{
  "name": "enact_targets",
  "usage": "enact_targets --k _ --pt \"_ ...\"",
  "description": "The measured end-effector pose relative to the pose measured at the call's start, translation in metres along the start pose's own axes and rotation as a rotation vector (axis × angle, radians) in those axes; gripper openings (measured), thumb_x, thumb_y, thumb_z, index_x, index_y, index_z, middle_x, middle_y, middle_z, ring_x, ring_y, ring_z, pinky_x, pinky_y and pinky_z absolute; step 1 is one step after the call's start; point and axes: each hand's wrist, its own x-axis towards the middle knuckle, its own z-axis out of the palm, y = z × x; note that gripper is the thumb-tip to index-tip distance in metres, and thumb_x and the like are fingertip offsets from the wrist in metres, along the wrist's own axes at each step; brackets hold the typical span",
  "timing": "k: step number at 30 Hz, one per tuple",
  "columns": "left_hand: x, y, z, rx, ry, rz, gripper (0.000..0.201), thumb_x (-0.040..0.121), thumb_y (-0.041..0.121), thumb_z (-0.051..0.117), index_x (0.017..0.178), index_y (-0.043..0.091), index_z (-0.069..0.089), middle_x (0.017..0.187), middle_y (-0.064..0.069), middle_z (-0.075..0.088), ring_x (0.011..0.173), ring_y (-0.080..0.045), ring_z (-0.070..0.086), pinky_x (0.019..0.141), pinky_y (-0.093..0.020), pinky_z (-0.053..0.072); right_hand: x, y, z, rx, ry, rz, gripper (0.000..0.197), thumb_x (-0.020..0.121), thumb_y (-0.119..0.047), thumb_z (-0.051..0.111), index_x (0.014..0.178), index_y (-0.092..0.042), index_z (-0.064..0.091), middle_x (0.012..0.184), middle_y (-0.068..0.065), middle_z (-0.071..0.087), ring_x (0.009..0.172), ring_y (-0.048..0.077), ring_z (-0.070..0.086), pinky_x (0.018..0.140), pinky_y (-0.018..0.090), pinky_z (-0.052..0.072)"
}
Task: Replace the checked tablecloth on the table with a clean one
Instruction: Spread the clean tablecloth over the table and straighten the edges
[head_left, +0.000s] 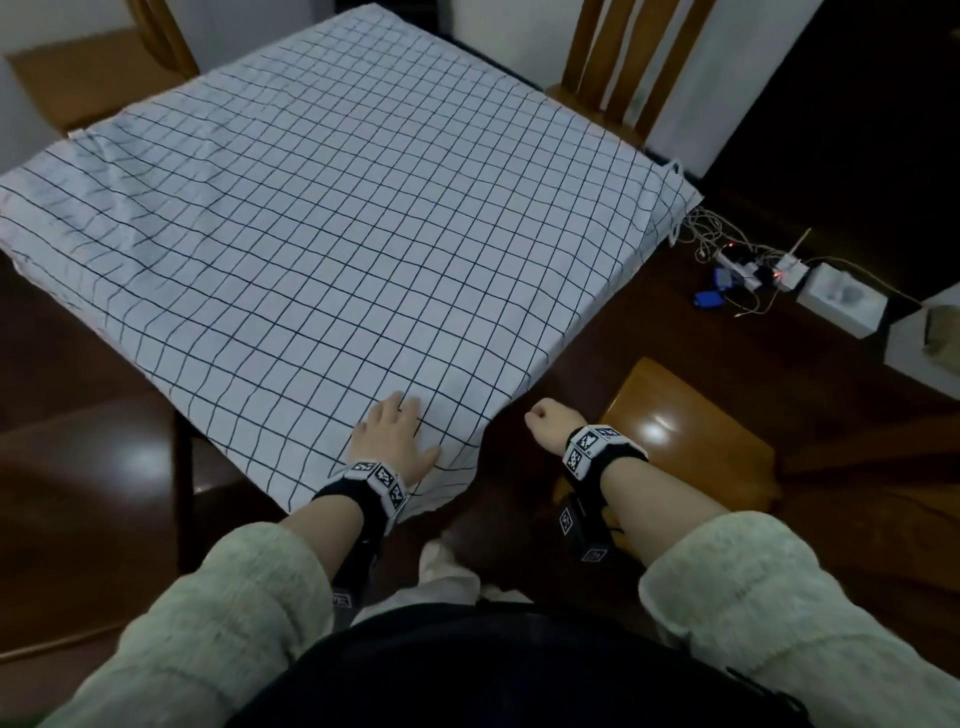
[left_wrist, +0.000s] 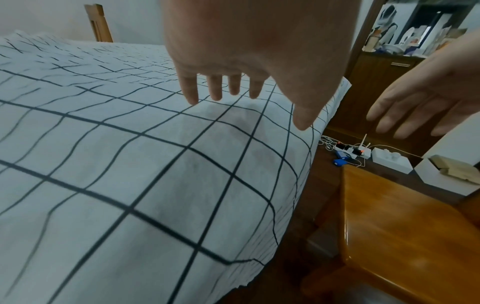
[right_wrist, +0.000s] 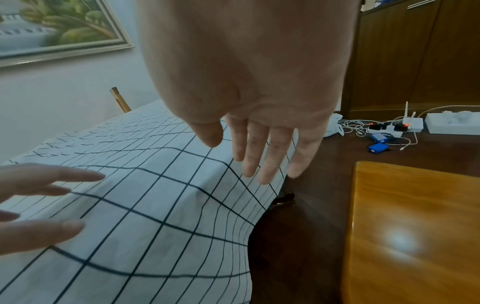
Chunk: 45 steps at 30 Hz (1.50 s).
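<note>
A white tablecloth with a dark checked grid (head_left: 363, 208) covers the whole square table and hangs over its edges; its left side is wrinkled. My left hand (head_left: 395, 431) lies with straight, spread fingers on the cloth's near corner. In the left wrist view the left hand (left_wrist: 233, 86) has its fingertips at the cloth (left_wrist: 130, 164). My right hand (head_left: 550, 421) hangs just off that corner, to the right, holding nothing. In the right wrist view the right hand (right_wrist: 259, 148) points its straight fingers down beside the cloth's hanging edge (right_wrist: 155, 205). No other cloth is in view.
A glossy wooden seat (head_left: 685, 426) stands right of the near corner, under my right wrist. Wooden chair backs (head_left: 623, 62) stand at the table's far side. On the dark floor to the right lie a power strip with cables (head_left: 748, 265) and a white box (head_left: 841, 301).
</note>
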Motion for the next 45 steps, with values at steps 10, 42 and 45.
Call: enact_targets --k 10,42,45 --pt "0.007 -0.010 0.016 0.024 0.012 0.023 0.071 0.092 0.052 0.042 0.150 0.030 0.008 0.160 0.008 0.002 0.148 -0.021 0.004 0.117 -0.045 0.016 0.040 -0.029 -0.038 -0.429 0.136 -0.199 0.054 0.089 -0.016 0.049 0.141 -0.020 0.032 0.144 0.006 0.038 0.123 0.029 0.046 0.093 0.039 0.045" --pt "0.085 0.055 -0.017 -0.231 0.012 -0.249 0.063 0.097 0.048 0.035 0.153 0.029 0.013 0.161 0.010 0.005 0.148 -0.013 0.003 0.120 -0.037 0.011 0.167 -0.006 -0.113 0.201 -0.041 0.405 0.084 0.093 -0.062 0.035 0.142 0.006 0.033 0.145 0.021 0.039 0.128 0.040 0.043 0.109 0.049 0.033" --pt "0.085 0.055 -0.017 -0.237 0.040 -0.251 0.062 0.096 0.044 0.037 0.153 0.028 0.017 0.160 0.010 0.010 0.148 -0.013 0.008 0.119 -0.036 0.013 0.172 -0.001 -0.108 0.243 0.013 0.429 0.067 0.099 -0.048 0.035 0.138 0.005 0.041 0.137 0.022 0.048 0.123 0.038 0.048 0.103 0.042 0.038"
